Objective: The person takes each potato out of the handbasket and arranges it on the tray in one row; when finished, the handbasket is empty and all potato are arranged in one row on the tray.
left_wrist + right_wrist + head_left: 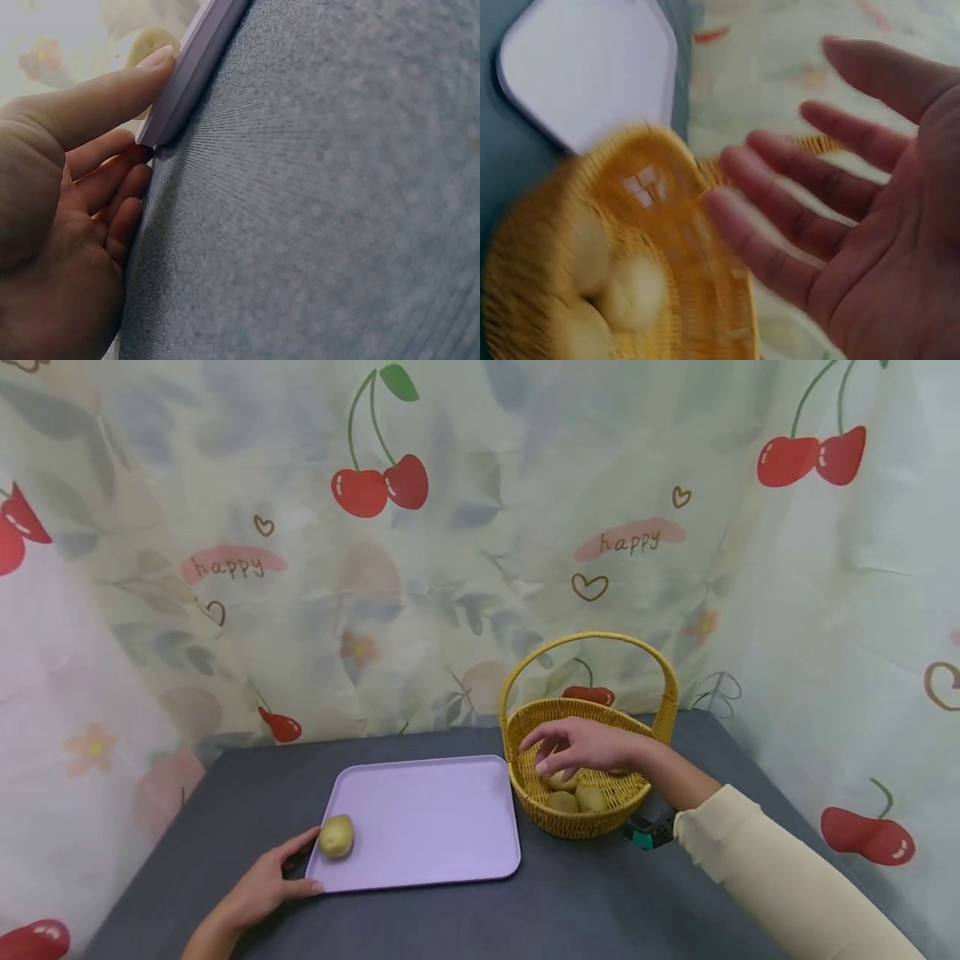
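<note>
A lilac tray (427, 827) lies on the dark table, with one potato (337, 837) near its left edge. My left hand (262, 887) holds the tray's near left corner. In the left wrist view, the thumb (112, 96) presses the rim while the other fingers bend at the adjoining side. Over the yellow wicker basket (573, 827), my right hand (581, 747) hovers with nothing in it. Its fingers (772, 255) are spread and slightly bent in the right wrist view. Several potatoes (591, 798) sit inside the basket, partly hidden by that hand in the head view.
The basket's tall arched handle (592, 635) rises behind the right hand. A printed curtain (450, 568) hangs along the back and both sides of the dark table (600, 910). The basket stands close beside the tray's right edge.
</note>
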Demonstrator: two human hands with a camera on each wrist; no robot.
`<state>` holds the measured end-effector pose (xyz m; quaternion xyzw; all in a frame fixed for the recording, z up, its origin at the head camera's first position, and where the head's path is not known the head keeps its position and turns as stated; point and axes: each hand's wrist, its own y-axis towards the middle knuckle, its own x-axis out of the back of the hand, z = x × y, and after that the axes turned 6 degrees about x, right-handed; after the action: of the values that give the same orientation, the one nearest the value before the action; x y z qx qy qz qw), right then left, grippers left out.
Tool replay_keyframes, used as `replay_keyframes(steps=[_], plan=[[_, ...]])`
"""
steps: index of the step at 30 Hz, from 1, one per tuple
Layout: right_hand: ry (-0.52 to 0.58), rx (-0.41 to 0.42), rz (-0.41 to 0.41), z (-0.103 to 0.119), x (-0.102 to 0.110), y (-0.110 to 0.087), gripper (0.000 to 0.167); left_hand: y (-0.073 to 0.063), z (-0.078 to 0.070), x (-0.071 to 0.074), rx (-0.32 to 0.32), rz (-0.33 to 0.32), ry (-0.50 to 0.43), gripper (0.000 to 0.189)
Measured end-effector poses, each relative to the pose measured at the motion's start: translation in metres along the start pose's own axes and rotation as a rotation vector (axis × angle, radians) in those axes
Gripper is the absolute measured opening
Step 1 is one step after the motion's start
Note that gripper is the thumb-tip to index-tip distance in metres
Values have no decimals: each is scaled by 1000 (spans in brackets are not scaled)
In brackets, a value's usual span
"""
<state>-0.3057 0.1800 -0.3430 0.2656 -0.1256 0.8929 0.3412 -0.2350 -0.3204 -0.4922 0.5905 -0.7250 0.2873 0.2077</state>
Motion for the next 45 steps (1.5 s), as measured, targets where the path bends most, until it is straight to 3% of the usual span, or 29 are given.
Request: replay_keyframes(steps=[7,18,25,30,35,39,45], plan=[[-63,-138,-31,-25,21,17,44,-4,6,0,19,-14,10,88],[-13,-277,-94,-67,35,30,48,2,4,-1,-49,-30,3,84],[-64,-352,-12,-88,30,38,41,2,4,-1,-29,-22,-16,85],[-25,-389,35,-91,24,43,38,2,3,0,6,-11,-43,87],[-38,-392,80,-90,17,46,45,1,3,-1,27,0,-63,89],[-123,-346,160,-89,13,50,52,0,2,-1,32,-4,-61,89],[-250,-303,198,-89,14,55,54,1,3,0,28,-10,-63,90]])
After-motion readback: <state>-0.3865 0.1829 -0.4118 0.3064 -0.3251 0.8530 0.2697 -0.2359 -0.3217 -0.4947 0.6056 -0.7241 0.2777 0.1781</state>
